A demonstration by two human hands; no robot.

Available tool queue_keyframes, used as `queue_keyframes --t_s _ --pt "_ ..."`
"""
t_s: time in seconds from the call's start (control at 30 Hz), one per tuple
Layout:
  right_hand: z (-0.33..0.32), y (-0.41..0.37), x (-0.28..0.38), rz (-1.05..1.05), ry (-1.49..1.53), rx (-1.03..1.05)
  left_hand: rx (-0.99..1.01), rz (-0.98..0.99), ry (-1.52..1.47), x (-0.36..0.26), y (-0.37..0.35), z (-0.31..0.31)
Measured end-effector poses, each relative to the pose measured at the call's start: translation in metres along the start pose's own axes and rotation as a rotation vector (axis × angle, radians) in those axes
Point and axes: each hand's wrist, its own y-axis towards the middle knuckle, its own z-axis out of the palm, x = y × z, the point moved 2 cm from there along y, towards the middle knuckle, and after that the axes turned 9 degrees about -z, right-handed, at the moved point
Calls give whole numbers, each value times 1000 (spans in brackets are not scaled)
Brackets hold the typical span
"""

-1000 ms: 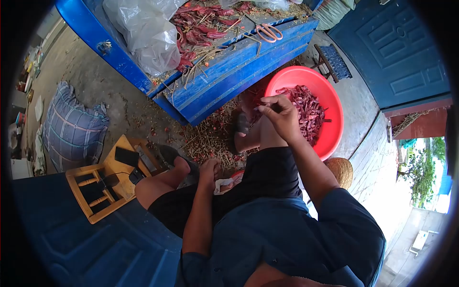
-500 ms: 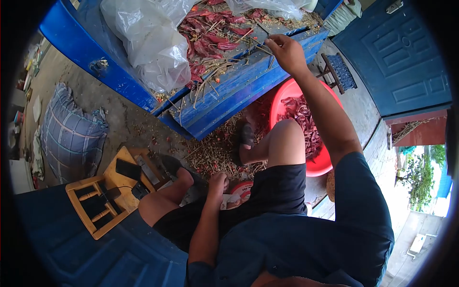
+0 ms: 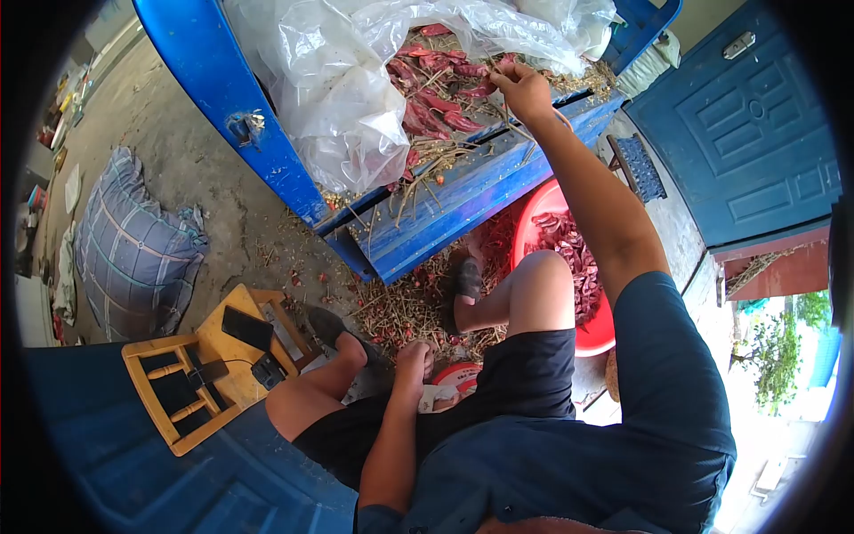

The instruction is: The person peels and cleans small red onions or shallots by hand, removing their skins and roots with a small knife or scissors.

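My right hand reaches out over the blue metal bed, fingertips pinched together at the right side of a heap of dried red chili peppers. A pepper lies right at the fingertips, but what the pinch holds is too small to make out. Dry stems lie below that hand along the bed's edge. My left hand is a loose fist above my lap, its inside hidden. Close to it is a round red and white container, partly covered by my leg.
Clear plastic sheeting surrounds the heap. A red basin of dark red peppers stands beyond my right knee. Stems litter the floor. At left are a wooden chair with black devices and a stuffed checked sack.
The view has shifted, so the bed appears lower and farther right. My right hand has moved from the stems at the bed's edge to the peppers. My left hand stays closed.
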Motion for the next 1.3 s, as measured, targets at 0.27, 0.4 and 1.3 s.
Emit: queue_keyframes --t_s 0.27,0.4,1.3 --pt "-41 -46 50 -21 470 -57 24 12 45 12 3 4" --pt "-56 -112 82 51 668 -43 4 39 62 15 -5 2" --pt "63 -470 143 -276 468 920 -94 184 -231 42 -10 -53"
